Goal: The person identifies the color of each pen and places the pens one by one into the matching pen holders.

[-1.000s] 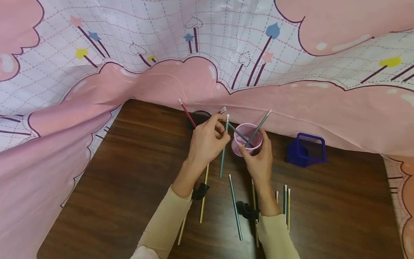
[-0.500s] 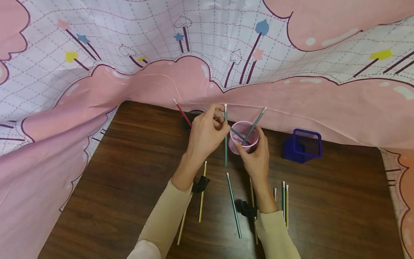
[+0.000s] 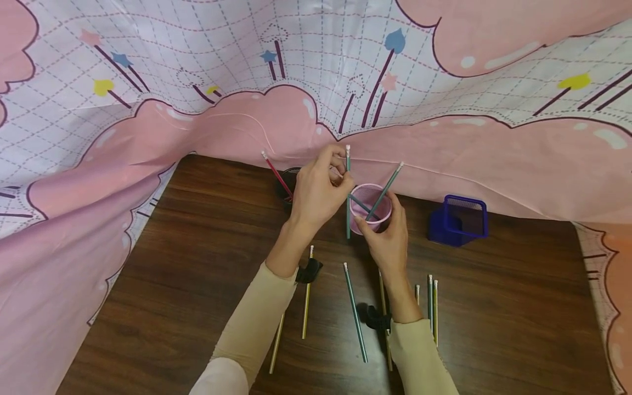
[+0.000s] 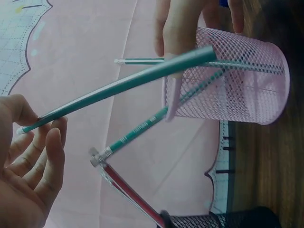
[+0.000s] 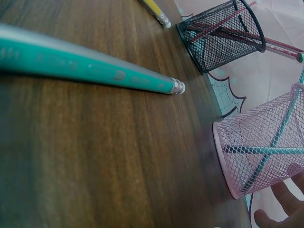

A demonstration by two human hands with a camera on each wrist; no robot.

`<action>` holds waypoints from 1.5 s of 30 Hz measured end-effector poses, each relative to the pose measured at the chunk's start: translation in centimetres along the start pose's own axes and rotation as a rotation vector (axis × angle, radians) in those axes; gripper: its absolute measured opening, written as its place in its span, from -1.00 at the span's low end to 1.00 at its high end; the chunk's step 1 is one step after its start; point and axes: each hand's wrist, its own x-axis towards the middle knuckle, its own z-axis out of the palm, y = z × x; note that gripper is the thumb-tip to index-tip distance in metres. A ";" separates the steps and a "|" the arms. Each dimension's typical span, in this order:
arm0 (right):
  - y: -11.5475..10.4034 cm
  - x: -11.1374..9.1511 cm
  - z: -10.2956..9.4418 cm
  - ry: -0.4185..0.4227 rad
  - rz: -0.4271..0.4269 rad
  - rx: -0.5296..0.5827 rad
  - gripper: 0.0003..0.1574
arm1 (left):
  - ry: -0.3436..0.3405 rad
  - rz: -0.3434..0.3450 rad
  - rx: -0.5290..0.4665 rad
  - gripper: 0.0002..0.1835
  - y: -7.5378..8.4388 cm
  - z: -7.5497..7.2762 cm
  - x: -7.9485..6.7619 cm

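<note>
My left hand pinches a green pencil near its eraser end. That pencil hangs roughly upright, its lower end beside the left side of a pink mesh pencil cup, outside the rim in the head view. With thumb and fingers, my right hand holds the cup at its right and front. Two other green pencils lean crossed inside it, one green pencil tilting right and the other toward the left hand. Partly hidden behind my left hand stands a black mesh cup with red pencils in it.
A blue square mesh holder stands to the right. On the wooden table nearer me lie a green pencil, a gold pencil and several others, some under the forearms. A pink patterned cloth hangs along the back edge.
My left hand has raised the green pencil and brought it upright, closer to the pink cup's left side. My right hand keeps its hold on the cup. The head view has shifted slightly.
</note>
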 end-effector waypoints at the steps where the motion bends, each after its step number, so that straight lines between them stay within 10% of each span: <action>1: 0.0 0.0 0.0 0.001 0.000 -0.003 0.10 | 0.000 0.007 -0.002 -0.66 0.1 0.1 0.2; 25: -0.3 -0.8 0.0 0.008 0.022 -0.010 0.10 | 0.092 0.069 -0.074 -0.68 0.5 0.9 2.6; 45: -0.3 -0.5 0.0 0.010 0.015 -0.028 0.11 | -0.021 -0.004 -0.073 -0.66 0.6 1.7 2.2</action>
